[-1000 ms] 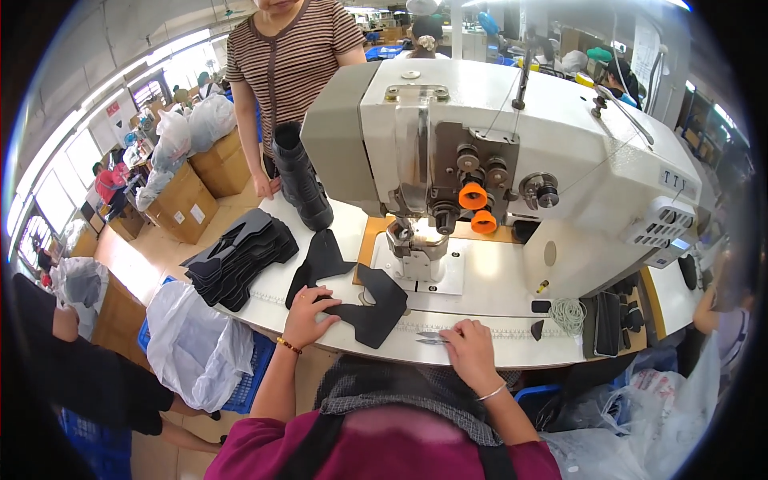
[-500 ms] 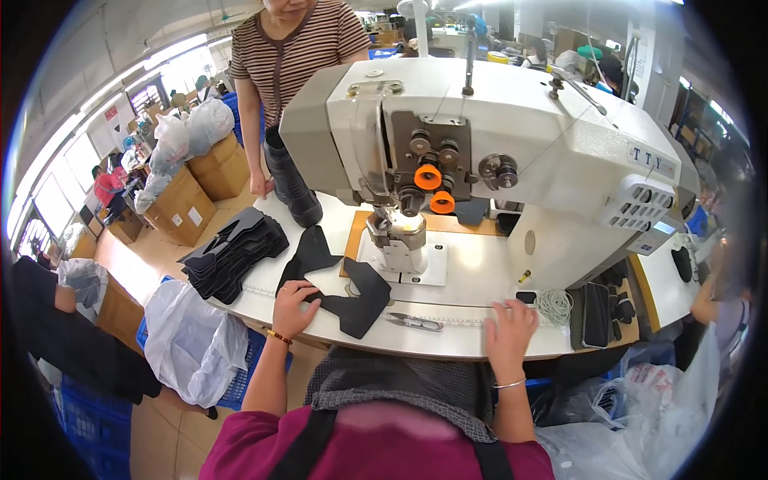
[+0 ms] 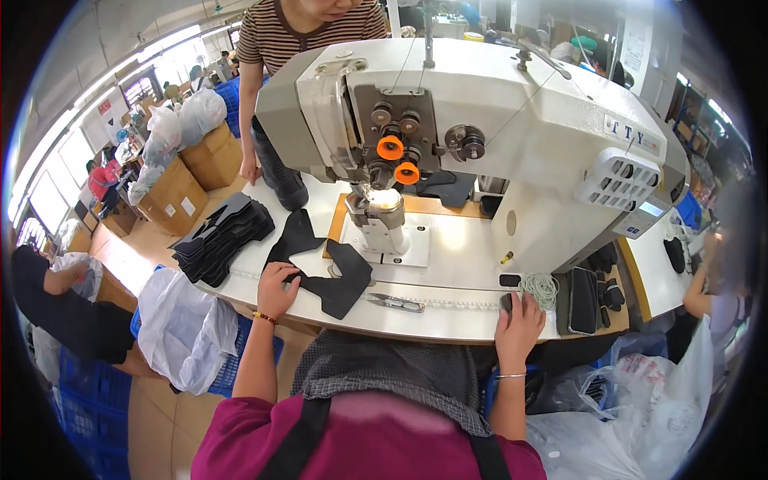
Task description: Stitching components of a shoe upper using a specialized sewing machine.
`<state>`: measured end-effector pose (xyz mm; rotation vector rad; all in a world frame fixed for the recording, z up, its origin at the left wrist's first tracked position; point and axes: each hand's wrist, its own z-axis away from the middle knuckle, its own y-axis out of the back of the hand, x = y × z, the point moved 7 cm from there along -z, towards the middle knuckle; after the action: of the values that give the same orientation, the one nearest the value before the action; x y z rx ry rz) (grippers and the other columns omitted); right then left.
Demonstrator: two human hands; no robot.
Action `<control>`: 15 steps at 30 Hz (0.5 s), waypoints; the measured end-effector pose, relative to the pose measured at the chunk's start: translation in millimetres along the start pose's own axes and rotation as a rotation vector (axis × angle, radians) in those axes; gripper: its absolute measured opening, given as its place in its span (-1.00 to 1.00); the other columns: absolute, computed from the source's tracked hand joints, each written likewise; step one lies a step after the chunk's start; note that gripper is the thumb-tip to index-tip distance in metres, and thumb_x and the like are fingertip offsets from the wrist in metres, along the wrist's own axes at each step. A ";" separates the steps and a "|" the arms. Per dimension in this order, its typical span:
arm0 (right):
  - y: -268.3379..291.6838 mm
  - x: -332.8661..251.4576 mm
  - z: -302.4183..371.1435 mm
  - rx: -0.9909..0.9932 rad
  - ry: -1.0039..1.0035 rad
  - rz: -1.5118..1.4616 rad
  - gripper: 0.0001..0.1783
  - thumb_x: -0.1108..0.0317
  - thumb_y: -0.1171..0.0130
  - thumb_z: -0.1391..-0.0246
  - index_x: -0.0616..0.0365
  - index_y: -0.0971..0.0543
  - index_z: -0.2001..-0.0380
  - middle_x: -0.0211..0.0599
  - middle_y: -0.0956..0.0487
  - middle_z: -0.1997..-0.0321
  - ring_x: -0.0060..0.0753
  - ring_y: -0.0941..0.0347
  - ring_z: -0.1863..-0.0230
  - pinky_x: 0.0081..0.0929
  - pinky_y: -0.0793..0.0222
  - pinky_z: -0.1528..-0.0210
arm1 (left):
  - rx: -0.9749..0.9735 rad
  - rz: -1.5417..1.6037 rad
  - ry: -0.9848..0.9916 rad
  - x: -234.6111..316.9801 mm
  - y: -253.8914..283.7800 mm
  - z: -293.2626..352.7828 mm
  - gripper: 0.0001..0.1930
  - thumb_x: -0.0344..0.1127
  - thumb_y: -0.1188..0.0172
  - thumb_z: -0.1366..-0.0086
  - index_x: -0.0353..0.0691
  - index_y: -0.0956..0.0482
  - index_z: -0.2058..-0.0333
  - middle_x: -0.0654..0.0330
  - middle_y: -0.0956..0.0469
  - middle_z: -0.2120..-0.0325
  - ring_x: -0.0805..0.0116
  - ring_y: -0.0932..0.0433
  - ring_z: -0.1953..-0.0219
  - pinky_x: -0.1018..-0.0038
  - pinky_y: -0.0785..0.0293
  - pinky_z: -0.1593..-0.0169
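Observation:
My left hand rests on a black cut fabric piece that lies on the white table in front of the sewing machine post. My right hand lies flat near the table's front edge, its fingers touching a small dark object beside a coil of pale cord. A pair of thread snips lies on the table between my hands. The large off-white sewing machine with two orange knobs stands over the work.
A stack of black cut pieces sits at the table's left. A person in a striped top stands behind the machine beside a black boot shaft. Plastic bags, blue crates and cardboard boxes fill the floor left. Black cases lie right.
My right hand has slid right along the table edge, away from the snips to the cord coil. My left hand stays on the black piece. My view moved closer and rightward.

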<state>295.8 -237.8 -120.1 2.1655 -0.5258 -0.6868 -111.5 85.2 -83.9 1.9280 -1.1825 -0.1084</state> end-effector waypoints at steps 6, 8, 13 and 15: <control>0.8 1.3 3.7 0.029 0.019 -0.001 -0.46 0.28 -0.24 -0.06 0.05 -0.50 -0.16 -0.10 -0.42 -0.25 0.04 -0.28 -0.31 0.15 -0.02 -0.41 | 0.002 0.017 0.056 -9.2 -2.1 6.6 -0.83 -0.46 -0.36 -0.05 -0.23 -0.69 0.32 0.12 -0.60 0.26 0.09 -0.55 0.11 0.27 -0.50 0.00; 4.0 0.0 4.6 0.036 0.027 -0.001 -0.44 0.29 -0.25 -0.05 0.05 -0.49 -0.16 -0.10 -0.42 -0.25 0.04 -0.28 -0.30 0.15 -0.02 -0.41 | -0.004 0.005 0.055 -7.0 -2.2 6.5 -0.83 -0.46 -0.35 -0.05 -0.23 -0.69 0.33 0.12 -0.60 0.26 0.09 -0.55 0.11 0.27 -0.49 0.00; 28.8 -21.9 1.2 0.056 0.079 -0.041 -0.45 0.42 -0.26 -0.03 -0.07 -0.54 -0.16 -0.12 -0.45 -0.20 0.01 -0.30 -0.28 0.15 -0.01 -0.42 | -0.013 0.006 0.045 -2.5 -0.6 10.3 -0.82 -0.47 -0.35 -0.06 -0.24 -0.68 0.31 0.10 -0.60 0.25 0.08 -0.55 0.12 0.28 -0.50 0.01; 11.5 -14.0 2.6 0.004 0.116 -0.040 -0.50 0.43 -0.25 -0.05 -0.09 -0.57 -0.12 -0.15 -0.46 -0.18 -0.02 -0.33 -0.26 0.15 -0.02 -0.42 | -0.028 0.015 0.039 -1.6 -3.3 4.9 -0.82 -0.47 -0.34 -0.06 -0.24 -0.68 0.30 0.09 -0.60 0.24 0.07 -0.56 0.12 0.28 -0.50 0.01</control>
<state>281.8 -238.2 -108.3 2.2096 -0.4241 -0.5782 -112.4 84.1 -89.9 1.8884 -1.1639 -0.0786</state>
